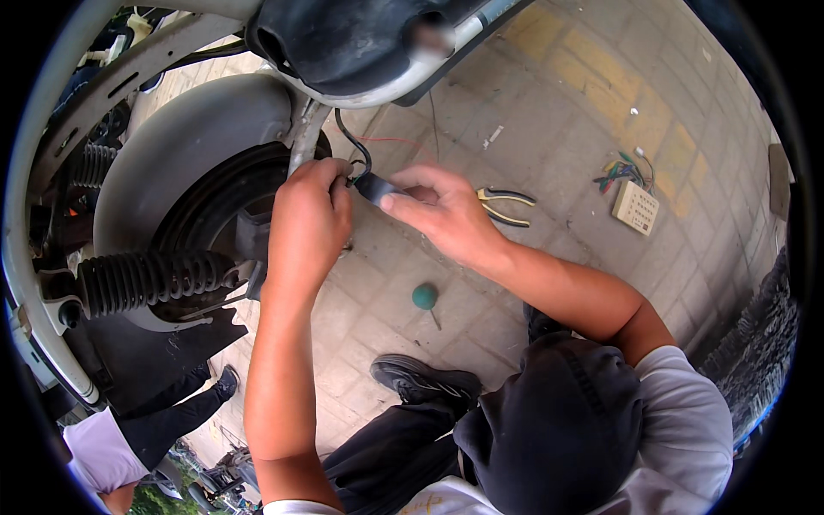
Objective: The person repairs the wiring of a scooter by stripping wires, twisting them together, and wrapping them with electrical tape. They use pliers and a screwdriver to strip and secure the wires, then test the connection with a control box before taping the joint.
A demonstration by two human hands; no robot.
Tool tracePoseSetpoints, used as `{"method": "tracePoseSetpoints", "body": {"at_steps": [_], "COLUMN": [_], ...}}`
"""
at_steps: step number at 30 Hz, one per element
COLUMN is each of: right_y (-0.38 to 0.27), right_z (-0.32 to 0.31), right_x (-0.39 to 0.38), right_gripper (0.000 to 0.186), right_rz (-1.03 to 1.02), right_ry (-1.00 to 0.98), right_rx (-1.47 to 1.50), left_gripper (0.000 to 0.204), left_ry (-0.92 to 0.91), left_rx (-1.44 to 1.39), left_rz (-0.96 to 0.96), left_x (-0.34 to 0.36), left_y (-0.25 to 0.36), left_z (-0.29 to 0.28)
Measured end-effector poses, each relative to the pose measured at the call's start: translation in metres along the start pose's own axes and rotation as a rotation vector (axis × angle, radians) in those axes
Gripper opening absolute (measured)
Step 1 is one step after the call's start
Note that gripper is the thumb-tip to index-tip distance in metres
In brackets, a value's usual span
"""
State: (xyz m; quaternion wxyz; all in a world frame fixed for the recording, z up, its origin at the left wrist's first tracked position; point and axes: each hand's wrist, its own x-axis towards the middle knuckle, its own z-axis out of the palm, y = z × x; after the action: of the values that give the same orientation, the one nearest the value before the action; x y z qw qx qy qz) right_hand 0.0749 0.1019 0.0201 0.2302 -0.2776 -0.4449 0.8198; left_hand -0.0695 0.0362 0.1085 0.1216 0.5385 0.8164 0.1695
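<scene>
My left hand (312,219) is closed around a black cable (344,130) that hangs from the dark vehicle housing (330,39), just beside a pale metal tube (305,136) at the wheel. My right hand (446,215) grips a flat black strip (374,188), which looks like tape, between thumb and curled fingers, where it meets the cable by my left fingertips. Exactly what my left fingertips pinch is partly hidden. A thin red wire (386,139) runs behind my hands.
Yellow-handled pliers (515,221), a beige box (635,209) with coloured leads, and a green-headed tool (425,296) lie on the paving (558,146). The wheel (129,206) and coil spring (150,279) fill the left. Another person (107,442) stands at lower left.
</scene>
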Motion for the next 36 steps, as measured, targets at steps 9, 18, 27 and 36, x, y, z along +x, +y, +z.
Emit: {"method": "tracePoseSetpoints", "body": {"at_steps": [9, 18, 27, 36], "right_y": [0.011, 0.000, 0.002, 0.008], "right_z": [-0.002, -0.010, -0.018, -0.024], "right_x": [0.003, 0.008, 0.015, 0.017], "right_gripper": [0.024, 0.029, 0.035, 0.038], "right_rz": [-0.035, 0.042, 0.085, 0.208], "right_ry": [-0.016, -0.067, -0.107, -0.163], "right_rx": [0.004, 0.047, 0.140, 0.308], "left_gripper": [0.017, 0.016, 0.021, 0.020], "left_ry": [-0.200, -0.380, -0.289, -0.130], "left_rx": [0.062, 0.112, -0.057, -0.054], "left_rz": [-0.020, -0.083, -0.299, -0.247], "left_x": [0.019, 0.037, 0.031, 0.022], "left_y": [-0.001, 0.002, 0.005, 0.003], "left_z": [-0.007, -0.009, 0.002, 0.011]}}
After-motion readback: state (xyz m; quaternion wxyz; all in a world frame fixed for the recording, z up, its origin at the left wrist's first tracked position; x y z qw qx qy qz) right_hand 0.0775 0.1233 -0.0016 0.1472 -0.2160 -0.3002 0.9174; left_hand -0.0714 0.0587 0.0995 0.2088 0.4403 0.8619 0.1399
